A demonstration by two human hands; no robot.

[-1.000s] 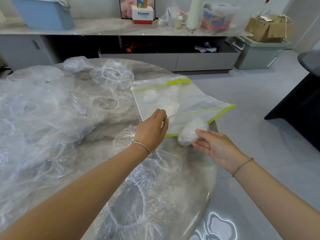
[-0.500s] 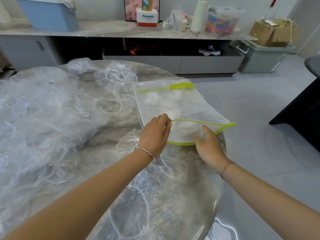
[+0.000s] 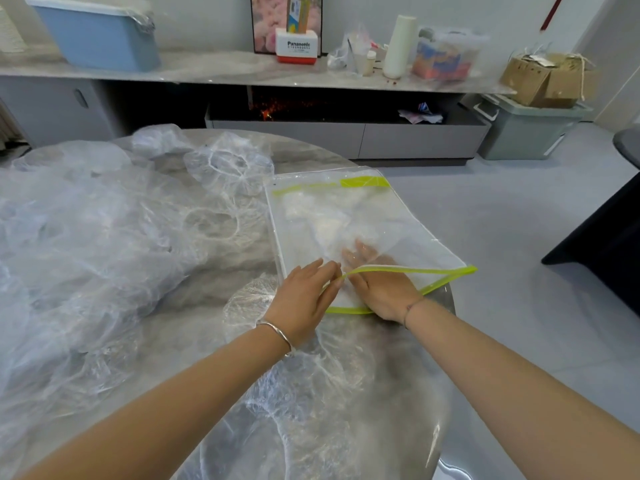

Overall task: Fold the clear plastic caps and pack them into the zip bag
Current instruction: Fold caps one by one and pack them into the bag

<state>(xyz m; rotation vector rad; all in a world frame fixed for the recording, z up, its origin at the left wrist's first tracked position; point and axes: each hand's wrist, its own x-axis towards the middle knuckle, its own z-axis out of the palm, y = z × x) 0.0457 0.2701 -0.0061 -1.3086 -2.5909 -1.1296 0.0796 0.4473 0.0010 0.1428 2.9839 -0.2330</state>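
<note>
- Since a second ago, our right hand (image 3: 384,292) had gone from holding a folded cap outside the bag's mouth to reaching well inside the zip bag (image 3: 398,230).
- Nearest us, a loose clear cap (image 3: 304,393) lay spread on the grey marbled desk (image 3: 207,306), under and between our forearms.
- Our left hand (image 3: 304,296), a silver bangle at its wrist, pinched the upper green lip of the bag at its left end and held it raised, so the mouth gaped.
- Our right hand was in past the knuckles, its fingers (image 3: 360,252) showing straight and released through the clear film, gripping nothing.
- Just beyond those fingers the folded caps (image 3: 329,225) sat as a pale wad inside the bag, near its middle.
- The bag lay flat at the desk's right edge, its far end marked by a green strip.
- To the left, a big heap of unfolded caps (image 3: 79,258) covered much of the desk, with one more cap (image 3: 228,164) at the far side.
- Farther off, a long shelf carried a blue bin (image 3: 100,39), a white Panasonic box (image 3: 297,46) and a cardboard box (image 3: 543,81).
</note>
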